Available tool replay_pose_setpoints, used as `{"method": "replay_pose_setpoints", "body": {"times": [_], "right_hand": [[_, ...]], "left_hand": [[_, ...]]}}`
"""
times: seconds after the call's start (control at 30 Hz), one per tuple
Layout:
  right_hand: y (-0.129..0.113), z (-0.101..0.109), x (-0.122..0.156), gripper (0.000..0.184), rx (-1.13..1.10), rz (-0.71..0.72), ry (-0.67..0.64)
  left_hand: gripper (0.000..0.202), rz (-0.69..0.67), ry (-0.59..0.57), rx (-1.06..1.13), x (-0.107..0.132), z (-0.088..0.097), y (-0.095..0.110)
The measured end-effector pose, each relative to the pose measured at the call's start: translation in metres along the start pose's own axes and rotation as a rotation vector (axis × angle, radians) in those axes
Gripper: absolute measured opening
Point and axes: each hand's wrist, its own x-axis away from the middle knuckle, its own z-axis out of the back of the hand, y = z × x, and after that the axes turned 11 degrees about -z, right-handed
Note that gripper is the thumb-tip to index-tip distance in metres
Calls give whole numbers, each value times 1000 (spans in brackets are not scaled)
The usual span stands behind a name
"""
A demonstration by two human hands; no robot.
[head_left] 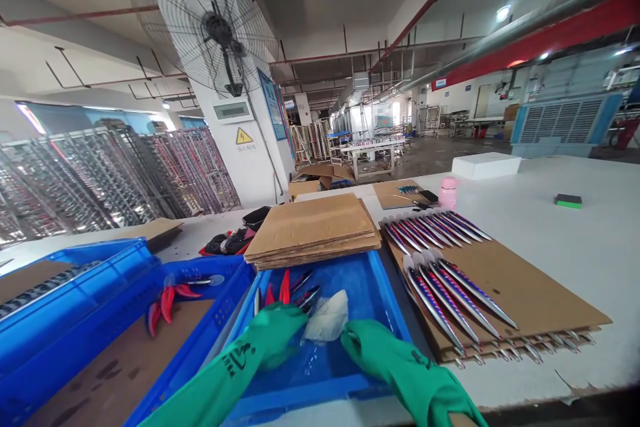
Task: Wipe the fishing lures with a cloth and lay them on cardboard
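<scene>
Low in the middle of the frame, green-gloved left hand (274,333) curled shut on the left edge of the white cloth (327,317), red and silver lures (285,287) just beyond its knuckles in the blue crate (385,293). Cloth held over the crate floor, long axis running left to right. Right hand (373,347) pinching the cloth's lower right edge, equally near, hands apart and joined only by the cloth.

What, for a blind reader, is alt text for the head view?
Green-gloved left hand and right hand hold a cloth in a blue crate with red lures. Right of it, silver lures lie in rows on cardboard; a cardboard stack sits behind.
</scene>
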Motion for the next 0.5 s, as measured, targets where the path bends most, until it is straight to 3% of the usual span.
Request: {"method": "replay_pose_setpoints", "body": {"times": [0.07,0.17,0.23,0.4,0.5], "right_hand": [[3,-1,-9,34,-10,-20,14],[8,-3,-23,37,-20,-35,27],[11,-6,-29,37,-20,-44,27],[16,-19,-32,36,-25,-50,42],[17,-24,-33,40,-54,-42,46]], "left_hand": [[57,78,65,91,-7,-3,17],[51,386,86,56,-26,-12,35],[51,517,79,19,-38,-19,37],[67,552,176,21,-53,-39,22],[55,534,272,180,-54,-45,9]]}}
